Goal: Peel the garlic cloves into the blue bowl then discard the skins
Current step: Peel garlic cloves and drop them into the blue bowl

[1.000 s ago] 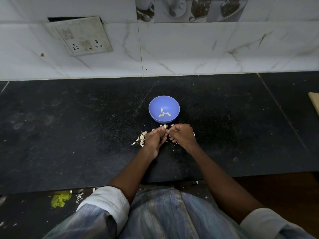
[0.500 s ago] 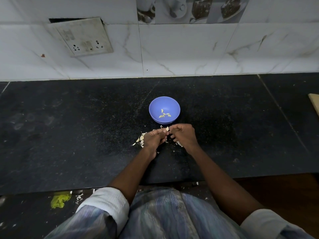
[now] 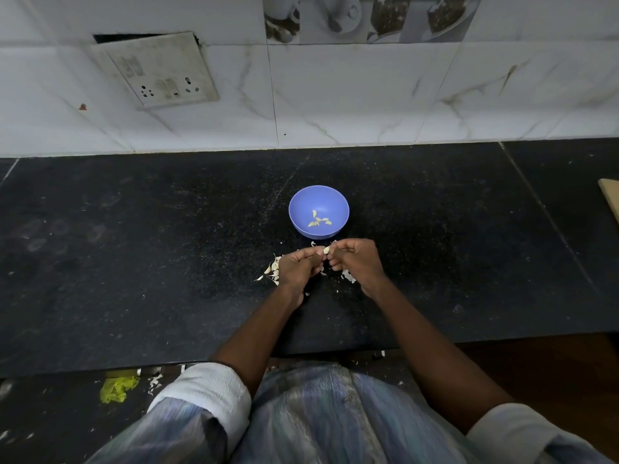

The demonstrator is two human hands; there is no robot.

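Note:
A blue bowl [image 3: 319, 195] stands on the black counter [image 3: 134, 262] and holds several peeled garlic cloves [image 3: 318, 221]. Just in front of it, my left hand [image 3: 298, 267] and my right hand [image 3: 356, 259] meet fingertip to fingertip and pinch one small garlic clove [image 3: 326, 250] between them. Loose white garlic skins [image 3: 273, 269] lie on the counter by my left hand, and more skins [image 3: 348, 276] lie under my right hand. Both hands have curled fingers.
A white tiled wall with a switch plate [image 3: 160, 72] rises behind the counter. A wooden board edge [image 3: 611, 199] shows at the far right. Below the counter's front edge, a yellow-green scrap [image 3: 117, 388] and skin bits lie on the floor.
My hands have stayed in front of the bowl, working the clove. The clove now shows more clearly between the fingertips, and my right hand has opened slightly away from the left.

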